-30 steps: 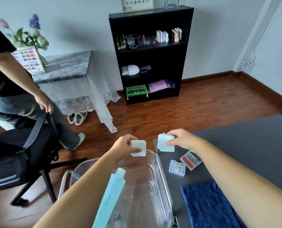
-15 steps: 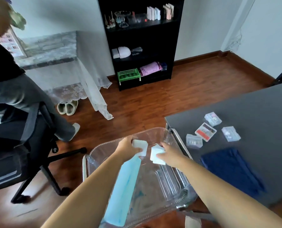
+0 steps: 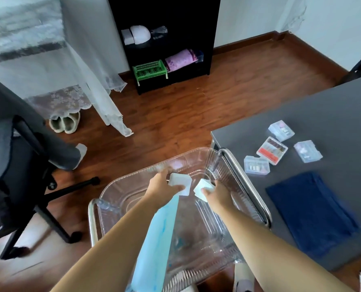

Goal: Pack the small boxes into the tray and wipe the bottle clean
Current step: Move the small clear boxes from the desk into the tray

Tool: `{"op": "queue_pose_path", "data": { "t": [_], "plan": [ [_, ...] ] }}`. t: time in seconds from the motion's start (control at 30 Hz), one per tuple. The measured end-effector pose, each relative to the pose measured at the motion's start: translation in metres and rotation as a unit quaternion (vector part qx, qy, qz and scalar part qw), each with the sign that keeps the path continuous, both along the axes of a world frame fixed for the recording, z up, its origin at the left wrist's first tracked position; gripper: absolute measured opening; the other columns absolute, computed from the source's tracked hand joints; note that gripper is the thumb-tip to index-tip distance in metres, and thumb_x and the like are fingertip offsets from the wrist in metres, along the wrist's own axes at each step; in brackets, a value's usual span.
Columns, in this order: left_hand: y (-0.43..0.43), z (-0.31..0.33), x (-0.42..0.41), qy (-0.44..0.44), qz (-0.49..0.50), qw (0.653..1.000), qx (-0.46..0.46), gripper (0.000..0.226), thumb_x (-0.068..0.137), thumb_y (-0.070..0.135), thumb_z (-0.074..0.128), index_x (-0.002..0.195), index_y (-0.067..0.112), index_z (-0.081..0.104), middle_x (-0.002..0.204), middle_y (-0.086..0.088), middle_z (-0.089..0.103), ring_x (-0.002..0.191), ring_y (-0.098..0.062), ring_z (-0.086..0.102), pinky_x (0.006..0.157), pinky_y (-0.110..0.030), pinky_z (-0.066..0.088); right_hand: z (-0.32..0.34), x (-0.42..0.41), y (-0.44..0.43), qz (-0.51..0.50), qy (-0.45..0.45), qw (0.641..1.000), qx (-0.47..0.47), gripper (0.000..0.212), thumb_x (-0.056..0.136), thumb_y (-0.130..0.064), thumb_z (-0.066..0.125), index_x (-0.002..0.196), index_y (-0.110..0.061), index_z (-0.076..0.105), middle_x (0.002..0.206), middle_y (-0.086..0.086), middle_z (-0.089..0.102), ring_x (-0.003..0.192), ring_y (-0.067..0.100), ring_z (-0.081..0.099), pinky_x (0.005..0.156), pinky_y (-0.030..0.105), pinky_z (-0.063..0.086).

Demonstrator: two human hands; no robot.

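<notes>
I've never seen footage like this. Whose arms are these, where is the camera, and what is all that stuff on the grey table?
No machine here: a person wears a camera on the head, looking down at their own arms. The left hand holds the first white box and the right hand the second white box, over a clear tray, where a pale blue bottle sits. On the grey table lie four small clear boxes and a dark blue cloth.

At lower centre, the left hand (image 3: pixel 162 187) grips a small white square box (image 3: pixel 181 184) and the right hand (image 3: pixel 218 196) grips a second white box (image 3: pixel 202 189), both over the clear ribbed plastic tray (image 3: pixel 185 161). At right, a navy cloth (image 3: pixel 310 213) lies on the dark grey surface (image 3: pixel 333 106).
</notes>
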State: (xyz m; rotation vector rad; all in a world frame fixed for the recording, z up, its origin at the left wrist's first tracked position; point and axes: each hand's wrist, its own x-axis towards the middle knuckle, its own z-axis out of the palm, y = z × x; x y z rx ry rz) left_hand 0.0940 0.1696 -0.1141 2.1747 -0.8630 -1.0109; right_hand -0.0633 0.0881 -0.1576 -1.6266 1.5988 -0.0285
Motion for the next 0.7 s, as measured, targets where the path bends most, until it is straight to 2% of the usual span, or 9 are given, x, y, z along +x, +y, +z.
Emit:
{"op": "queue_pose_path", "data": {
  "t": [0.1, 0.2, 0.3, 0.37, 0.43, 0.5, 0.57, 0.63, 0.7],
  "plan": [
    [0.001, -0.001, 0.0, 0.021, 0.012, 1.0, -0.007, 0.046, 0.076, 0.018, 0.078, 0.118, 0.018, 0.06, 0.108, -0.001, 0.065, 0.093, -0.018, 0.062, 0.07, -0.025, 0.048, -0.004, 0.001, -0.001, 0.029, 0.065, 0.997, -0.016, 0.049, 0.092, -0.032, 0.058, 0.127, 0.002, 0.05, 0.127, 0.021, 0.059, 0.117, 0.034, 0.057, 0.094, 0.036, 0.045],
    [0.001, 0.0, -0.001, 0.035, 0.01, 0.999, -0.009, 0.046, 0.077, 0.017, 0.078, 0.118, 0.018, 0.058, 0.108, -0.001, 0.065, 0.094, -0.019, 0.063, 0.07, -0.026, 0.05, -0.001, 0.002, 0.003, 0.081, 0.138, 0.986, -0.039, 0.049, 0.097, -0.04, 0.046, 0.117, 0.003, 0.054, 0.117, 0.021, 0.063, 0.108, 0.034, 0.062, 0.088, 0.041, 0.052],
    [0.001, 0.002, -0.001, 0.041, 0.014, 0.999, -0.013, 0.047, 0.077, 0.018, 0.078, 0.119, 0.018, 0.058, 0.108, -0.001, 0.065, 0.093, -0.019, 0.063, 0.071, -0.027, 0.05, 0.005, -0.002, 0.009, 0.127, 0.181, 0.972, -0.082, 0.048, 0.099, -0.039, 0.038, 0.121, 0.002, 0.051, 0.123, 0.02, 0.058, 0.11, 0.031, 0.061, 0.086, 0.039, 0.054],
    [0.002, 0.003, -0.001, 0.043, 0.016, 0.999, -0.015, 0.048, 0.076, 0.018, 0.079, 0.119, 0.017, 0.058, 0.108, -0.002, 0.065, 0.092, -0.019, 0.062, 0.07, -0.025, 0.05, 0.009, -0.008, 0.009, 0.162, 0.173, 0.961, -0.144, 0.044, 0.099, -0.035, 0.039, 0.128, -0.002, 0.045, 0.128, 0.017, 0.054, 0.114, 0.028, 0.058, 0.088, 0.035, 0.052],
    [0.003, 0.004, -0.001, 0.043, 0.016, 0.999, -0.017, 0.046, 0.076, 0.018, 0.079, 0.117, 0.018, 0.059, 0.107, -0.001, 0.065, 0.09, -0.018, 0.062, 0.067, -0.023, 0.049, 0.012, -0.016, 0.008, 0.233, 0.129, 0.944, -0.196, 0.044, 0.097, -0.029, 0.047, 0.135, -0.008, 0.04, 0.134, 0.011, 0.05, 0.122, 0.024, 0.051, 0.101, 0.033, 0.044],
    [0.005, 0.004, 0.0, 0.042, 0.016, 0.999, -0.019, 0.045, 0.075, 0.019, 0.079, 0.116, 0.019, 0.06, 0.106, -0.001, 0.065, 0.088, -0.016, 0.061, 0.061, -0.019, 0.047, 0.013, -0.022, 0.005, 0.344, 0.108, 0.906, -0.221, 0.058, 0.092, -0.026, 0.055, 0.144, -0.019, 0.03, 0.148, 0.003, 0.038, 0.136, 0.021, 0.035, 0.114, 0.033, 0.028],
    [0.007, 0.004, 0.001, 0.039, 0.016, 0.999, -0.02, 0.047, 0.075, 0.019, 0.08, 0.116, 0.02, 0.06, 0.105, 0.001, 0.064, 0.086, -0.015, 0.06, 0.057, -0.016, 0.044, 0.013, -0.023, 0.001, 0.404, 0.097, 0.883, -0.219, 0.07, 0.088, -0.025, 0.062, 0.147, -0.028, 0.025, 0.156, -0.005, 0.024, 0.143, 0.018, 0.022, 0.116, 0.033, 0.018],
    [0.011, 0.003, 0.003, 0.034, 0.018, 0.999, -0.019, 0.048, 0.074, 0.021, 0.081, 0.118, 0.021, 0.059, 0.104, 0.002, 0.064, 0.086, -0.013, 0.059, 0.057, -0.014, 0.043, 0.01, -0.021, -0.004, 0.425, 0.096, 0.874, -0.215, 0.072, 0.085, -0.023, 0.066, 0.146, -0.031, 0.028, 0.157, -0.009, 0.021, 0.144, 0.017, 0.02, 0.116, 0.033, 0.017],
    [0.013, 0.002, 0.005, 0.028, 0.02, 0.999, -0.016, 0.048, 0.074, 0.024, 0.081, 0.117, 0.022, 0.06, 0.105, 0.003, 0.064, 0.088, -0.012, 0.06, 0.058, -0.013, 0.043, 0.005, -0.02, -0.008, 0.442, 0.108, 0.863, -0.219, 0.069, 0.084, -0.023, 0.068, 0.143, -0.029, 0.033, 0.155, -0.009, 0.027, 0.143, 0.018, 0.023, 0.116, 0.035, 0.02]
  ]
}}
